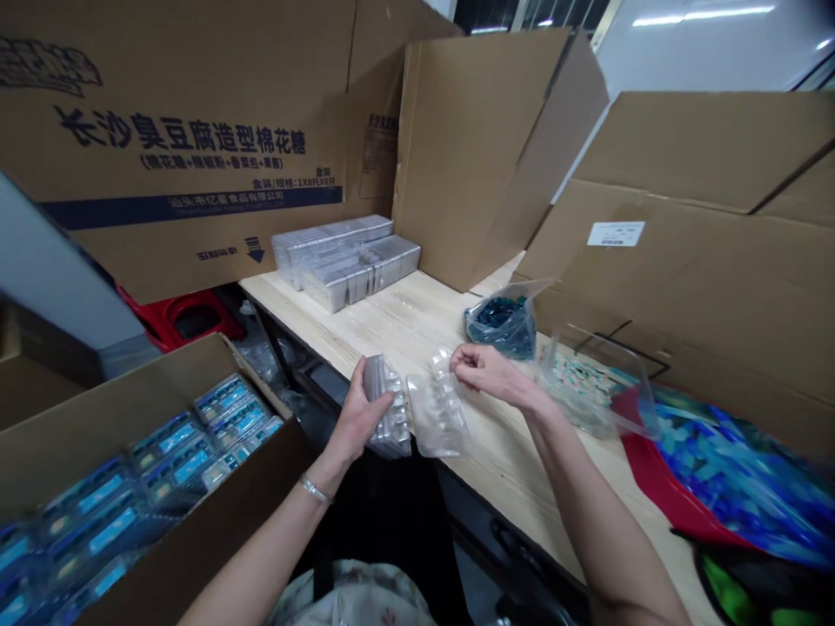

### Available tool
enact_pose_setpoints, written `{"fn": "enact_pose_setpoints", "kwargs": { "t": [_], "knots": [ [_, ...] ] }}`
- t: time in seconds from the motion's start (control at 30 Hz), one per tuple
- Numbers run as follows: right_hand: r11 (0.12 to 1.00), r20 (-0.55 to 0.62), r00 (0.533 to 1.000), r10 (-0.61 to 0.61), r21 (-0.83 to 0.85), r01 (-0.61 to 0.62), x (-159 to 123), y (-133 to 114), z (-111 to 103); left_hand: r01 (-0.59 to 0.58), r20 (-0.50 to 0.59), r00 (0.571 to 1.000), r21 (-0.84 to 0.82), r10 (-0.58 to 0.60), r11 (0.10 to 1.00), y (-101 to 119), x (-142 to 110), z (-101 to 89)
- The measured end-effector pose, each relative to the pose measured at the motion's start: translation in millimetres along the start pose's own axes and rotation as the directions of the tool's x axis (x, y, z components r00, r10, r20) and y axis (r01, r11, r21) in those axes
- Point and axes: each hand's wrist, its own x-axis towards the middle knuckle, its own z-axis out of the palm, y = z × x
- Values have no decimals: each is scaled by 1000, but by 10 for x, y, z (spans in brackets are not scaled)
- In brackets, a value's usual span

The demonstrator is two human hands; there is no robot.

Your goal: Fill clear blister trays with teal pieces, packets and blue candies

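Observation:
My left hand [361, 413] is wrapped round a stack of clear plastic blister shells [384, 409], held on edge at the front of the table. Just right of the stack, a single clear blister shell [437, 417] lies partly past the table's front edge. The fingers of my right hand [481, 369] are pinched together at the upper right end of this single shell. Exactly where the fingertips grip is hard to make out. Behind the right hand sits an open clear bag [501, 317] of dark teal pieces.
More stacked clear shells [365, 269] stand at the table's back left. Small pale pieces fill a clear plastic bin [587, 387] at right, beside a red basin [652, 482] of blue pieces. An open carton [274, 469] holds blue packages at left. Large cardboard boxes [483, 156] wall the back.

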Motion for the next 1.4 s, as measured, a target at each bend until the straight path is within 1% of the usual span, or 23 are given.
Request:
{"fn": "enact_pose_setpoints", "kwargs": {
  "t": [0.07, 0.1, 0.17, 0.23, 0.3, 0.4, 0.5, 0.57, 0.63, 0.73, 0.8, 0.87, 0.93, 0.97, 1.03, 1.1, 1.17, 1.27, 1.33, 1.4],
  "knots": [
    [987, -41, 999, -6, -159, 0, 113, 34, 142, 12, -4, 1000, -23, -12, 1000, 0, -13, -7],
    [978, -71, 997, -8, -210, -7, 159, 77, 231, 10, 0, 1000, -22, -10, 1000, -3, -16, 0],
    [966, -135, 991, -11, -258, -24, 207, 189, 401, -9, 13, 1000, -26, 9, 1000, -9, -13, 24],
    [959, -191, 981, -15, -280, -40, 178, 286, 509, -21, 15, 1000, -50, 21, 999, -15, -3, 40],
    [949, -238, 970, -38, -314, -40, 88, 320, 528, -10, 1, 1000, -97, 10, 995, -16, 1, 17],
    [918, -254, 961, -111, -397, 1, -58, 230, 432, 36, -27, 999, -188, -41, 982, -7, -46, -125],
    [852, -167, 971, -173, -520, 63, -82, 30, 360, 113, -34, 992, -251, -125, 961, 9, -191, -366],
    [784, -72, 977, -203, -609, 118, 2, -120, 423, 170, -47, 981, -266, -189, 949, 12, -325, -532],
    [707, 18, 979, -204, -689, 159, 148, -255, 596, 221, -71, 967, -255, -246, 941, 2, -458, -669],
    [610, 165, 976, -141, -762, 217, 387, -403, 976, 268, -117, 946, -232, -301, 935, -43, -604, -798],
    [575, 248, 963, -108, -774, 264, 484, -456, 1206, 275, -134, 941, -233, -311, 933, -79, -653, -843],
    [559, 263, 956, -130, -777, 290, 485, -468, 1344, 281, -130, 939, -247, -320, 927, -103, -673, -870],
    [560, 193, 964, -183, -785, 264, 377, -431, 1367, 292, -115, 936, -268, -332, 918, -107, -675, -892],
    [567, 139, 971, -195, -792, 227, 285, -391, 1341, 296, -111, 935, -276, -336, 914, -103, -672, -905],
    [581, 25, 986, -164, -806, 117, 40, -265, 1242, 296, -105, 935, -289, -338, 910, -96, -661, -940],
    [574, -60, 994, -87, -819, 1, -252, -86, 1136, 287, -92, 941, -301, -327, 910, -100, -644, -981],
    [544, -105, 993, -53, -837, -59, -549, 118, 1074, 285, -64, 946, -311, -319, 907, -116, -622, -1012],
    [479, -141, 985, -98, -875, -78, -911, 391, 1087, 286, -18, 952, -312, -307, 906, -140, -579, -1000],
    [440, -163, 978, -129, -894, -91, -1066, 516, 1122, 283, 9, 955, -313, -295, 907, -139, -549, -945],
    [424, -165, 976, -140, -901, -91, -1165, 598, 1136, 277, 27, 959, -314, -283, 908, -125, -522, -872]
  ]
}}
